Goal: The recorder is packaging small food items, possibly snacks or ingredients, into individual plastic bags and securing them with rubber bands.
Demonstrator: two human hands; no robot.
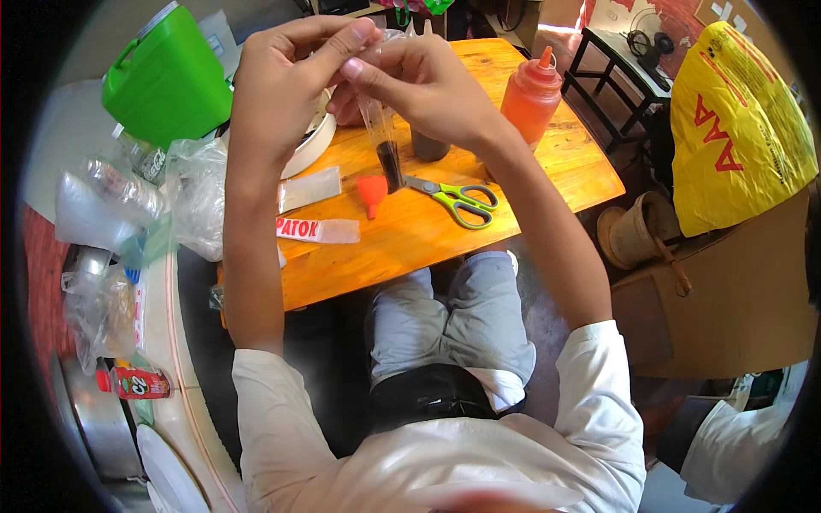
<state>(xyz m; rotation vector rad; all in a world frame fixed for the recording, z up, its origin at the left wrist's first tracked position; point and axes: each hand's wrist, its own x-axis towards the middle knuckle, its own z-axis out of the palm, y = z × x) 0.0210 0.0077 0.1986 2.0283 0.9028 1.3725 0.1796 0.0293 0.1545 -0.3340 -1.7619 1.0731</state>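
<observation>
Both hands are raised over the far part of a wooden table [321, 276]. Between them hangs a narrow clear plastic bag [375, 118], its lower end filled with dark liquid [389, 167]. My left hand [308, 58] pinches the bag's top between thumb and fingers. Close beside it, my right hand [417, 83] grips the same top edge. Below the bag lie a small red funnel [372, 192] and scissors [462, 202] with green and grey handles. A flat clear plastic bag [311, 189] and a printed plastic strip [321, 230] rest near my left forearm.
An orange squeeze bottle [531, 102] and a dark bottle [428, 144] stand on the table. Behind my left wrist is a white bowl [314, 147]. A green jug [167, 77], plastic bags [199, 192] and a red-labelled bottle [138, 383] occupy the left counter. A yellow bag [737, 134] is at right.
</observation>
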